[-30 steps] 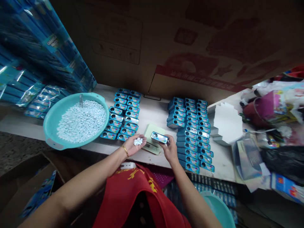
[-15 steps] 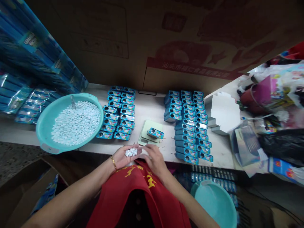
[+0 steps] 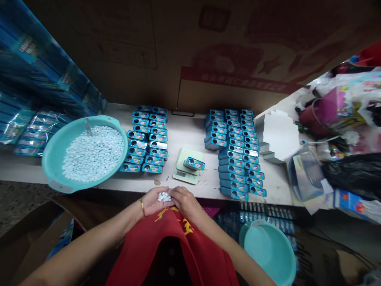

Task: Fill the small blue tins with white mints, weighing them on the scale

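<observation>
My left hand (image 3: 152,201) is cupped, palm up, in front of the table edge. A small heap of white candies (image 3: 164,197) lies in its palm. My right hand (image 3: 185,200) reaches in from the right, its fingers curled together over the left fingers, beside the candies. Whether a candy is between those fingertips is hidden. Just beyond the hands, a pale green scale (image 3: 186,176) carries one blue tin (image 3: 194,163), with white showing in its round opening. To the left, a turquoise basin (image 3: 52,159) holds many white candies with a clear scoop in them.
Rows of blue tins stand left of the scale (image 3: 158,145) and right of it (image 3: 235,163). A large cardboard box (image 3: 208,93) walls off the back. White cartons (image 3: 281,135) and bagged clutter are at right. Another turquoise basin (image 3: 269,246) sits below the table.
My right hand has moved left and down, and its fingers have closed in by the left palm. My left hand has come slightly nearer my body with the candies. The view has shifted a little.
</observation>
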A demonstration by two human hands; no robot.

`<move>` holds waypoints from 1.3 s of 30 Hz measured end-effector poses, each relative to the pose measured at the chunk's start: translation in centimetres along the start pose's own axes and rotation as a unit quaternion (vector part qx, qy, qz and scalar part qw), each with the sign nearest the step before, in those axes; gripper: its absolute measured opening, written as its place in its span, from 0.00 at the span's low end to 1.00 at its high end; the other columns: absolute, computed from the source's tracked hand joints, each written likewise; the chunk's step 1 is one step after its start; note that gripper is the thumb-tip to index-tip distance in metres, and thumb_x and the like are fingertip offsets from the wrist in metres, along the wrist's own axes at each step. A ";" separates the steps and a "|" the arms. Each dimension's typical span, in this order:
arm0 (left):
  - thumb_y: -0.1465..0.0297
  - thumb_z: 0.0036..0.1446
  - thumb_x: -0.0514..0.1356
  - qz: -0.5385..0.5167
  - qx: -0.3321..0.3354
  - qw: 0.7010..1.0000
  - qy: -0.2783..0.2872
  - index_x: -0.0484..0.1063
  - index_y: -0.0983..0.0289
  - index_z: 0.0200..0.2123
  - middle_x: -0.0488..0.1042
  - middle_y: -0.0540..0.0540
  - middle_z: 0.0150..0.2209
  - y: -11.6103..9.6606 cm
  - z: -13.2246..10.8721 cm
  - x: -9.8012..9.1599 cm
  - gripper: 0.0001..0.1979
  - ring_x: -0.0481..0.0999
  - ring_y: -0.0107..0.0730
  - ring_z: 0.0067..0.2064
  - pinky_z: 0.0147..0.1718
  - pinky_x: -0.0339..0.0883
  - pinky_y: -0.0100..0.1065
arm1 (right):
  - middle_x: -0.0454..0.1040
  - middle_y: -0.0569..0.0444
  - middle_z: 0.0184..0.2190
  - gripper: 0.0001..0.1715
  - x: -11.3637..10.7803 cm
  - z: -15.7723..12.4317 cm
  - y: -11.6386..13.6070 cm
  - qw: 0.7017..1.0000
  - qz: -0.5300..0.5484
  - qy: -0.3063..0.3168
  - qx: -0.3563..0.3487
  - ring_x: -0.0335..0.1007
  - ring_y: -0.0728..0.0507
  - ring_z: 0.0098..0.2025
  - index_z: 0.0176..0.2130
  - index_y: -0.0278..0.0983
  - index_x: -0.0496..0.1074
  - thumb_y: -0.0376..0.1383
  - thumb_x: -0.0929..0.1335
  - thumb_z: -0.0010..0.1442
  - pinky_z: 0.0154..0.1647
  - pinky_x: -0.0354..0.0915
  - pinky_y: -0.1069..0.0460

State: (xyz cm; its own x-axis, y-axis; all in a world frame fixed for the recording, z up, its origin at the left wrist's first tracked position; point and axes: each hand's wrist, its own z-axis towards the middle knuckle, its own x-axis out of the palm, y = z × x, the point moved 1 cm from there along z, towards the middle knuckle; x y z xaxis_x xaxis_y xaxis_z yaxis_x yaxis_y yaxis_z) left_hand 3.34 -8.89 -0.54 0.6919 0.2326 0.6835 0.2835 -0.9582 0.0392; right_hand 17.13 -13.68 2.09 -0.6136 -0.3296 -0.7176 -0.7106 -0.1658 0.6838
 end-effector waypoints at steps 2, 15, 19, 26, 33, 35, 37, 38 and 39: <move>0.75 0.52 0.52 0.012 -0.010 1.000 -0.009 0.68 0.74 0.30 0.73 0.58 0.27 0.1 0.0 0.1 0.08 0.73 0.32 0.33 0.41 0.64 0.38 | 0.65 0.52 0.34 0.13 0.0 -0.1 0.1 1.000 -0.025 0.006 0.000 0.60 0.47 0.36 0.43 0.38 0.65 0.32 0.58 0.58 0.38 0.59 0.53; 0.77 0.50 0.53 0.046 -0.020 0.999 -0.007 0.68 0.74 0.29 0.73 0.60 0.29 0.1 0.3 0.2 0.06 0.73 0.34 0.34 0.42 0.64 0.38 | 0.67 0.52 0.34 0.13 0.5 -0.4 -0.6 1.000 -0.014 -0.008 0.010 0.61 0.47 0.37 0.39 0.37 0.65 0.27 0.62 0.53 0.39 0.60 0.52; 0.77 0.49 0.53 0.058 -0.018 0.998 -0.018 0.69 0.74 0.28 0.73 0.58 0.27 0.1 0.5 0.1 0.06 0.73 0.32 0.32 0.40 0.65 0.36 | 0.68 0.52 0.34 0.13 0.6 -0.4 -0.6 0.997 0.060 -0.042 0.006 0.62 0.47 0.37 0.37 0.37 0.67 0.26 0.62 0.50 0.40 0.60 0.52; 0.75 0.48 0.55 0.081 -0.020 0.996 -0.043 0.69 0.77 0.34 0.74 0.65 0.33 -0.5 0.1 0.5 0.11 0.73 0.39 0.38 0.41 0.65 0.34 | 0.67 0.55 0.30 0.06 -2.9 -0.8 -1.9 0.952 0.213 -0.193 0.102 0.64 0.50 0.32 0.33 0.37 0.67 0.30 0.62 0.53 0.32 0.62 0.56; 0.74 0.49 0.55 0.064 -0.013 0.997 -0.050 0.68 0.78 0.37 0.73 0.68 0.36 -0.8 -0.4 0.4 0.13 0.72 0.42 0.41 0.41 0.66 0.34 | 0.67 0.54 0.31 0.07 -6.7 2.5 -4.6 0.948 0.095 -0.279 0.121 0.64 0.50 0.32 0.32 0.37 0.68 0.31 0.62 0.52 0.32 0.62 0.56; 0.74 0.49 0.55 0.057 -0.009 0.997 -0.049 0.68 0.78 0.37 0.73 0.68 0.37 -0.8 -0.5 0.2 0.13 0.72 0.42 0.41 0.41 0.66 0.34 | 0.68 0.54 0.30 0.08 -6.8 3.4 -5.0 0.952 0.051 -0.275 0.122 0.64 0.49 0.32 0.32 0.37 0.69 0.31 0.62 0.51 0.33 0.62 0.55; 0.74 0.49 0.55 0.051 -0.002 0.997 -0.050 0.68 0.78 0.37 0.73 0.69 0.37 -0.8 -0.5 0.0 0.13 0.72 0.43 0.41 0.41 0.66 0.34 | 0.68 0.54 0.30 0.08 -6.8 3.9 -5.2 0.954 0.020 -0.272 0.126 0.64 0.48 0.33 0.32 0.36 0.69 0.31 0.62 0.51 0.35 0.61 0.54; 0.74 0.49 0.55 0.050 0.002 0.997 -0.051 0.68 0.78 0.36 0.73 0.69 0.37 -0.8 -0.6 -0.1 0.13 0.71 0.43 0.41 0.41 0.66 0.34 | 0.68 0.54 0.29 0.08 -6.7 4.0 -5.3 0.954 0.011 -0.270 0.127 0.64 0.48 0.33 0.32 0.36 0.69 0.31 0.62 0.51 0.35 0.61 0.54; 0.74 0.49 0.55 0.049 0.004 0.997 -0.051 0.69 0.78 0.36 0.73 0.68 0.36 -0.8 -0.6 -0.2 0.13 0.71 0.43 0.41 0.41 0.66 0.34 | 0.68 0.54 0.29 0.08 -6.7 4.1 -5.3 0.954 0.006 -0.269 0.129 0.64 0.48 0.33 0.31 0.36 0.69 0.31 0.62 0.51 0.35 0.61 0.54</move>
State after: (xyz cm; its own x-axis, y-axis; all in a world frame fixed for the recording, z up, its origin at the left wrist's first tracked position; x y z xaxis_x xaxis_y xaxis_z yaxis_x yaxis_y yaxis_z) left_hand 2.59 -8.23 -0.29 0.7805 0.1547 0.6057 0.2167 -0.9758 -0.0301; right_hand 23.59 -6.79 2.71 -0.6612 0.2067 -0.7212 -0.7208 0.0916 0.6871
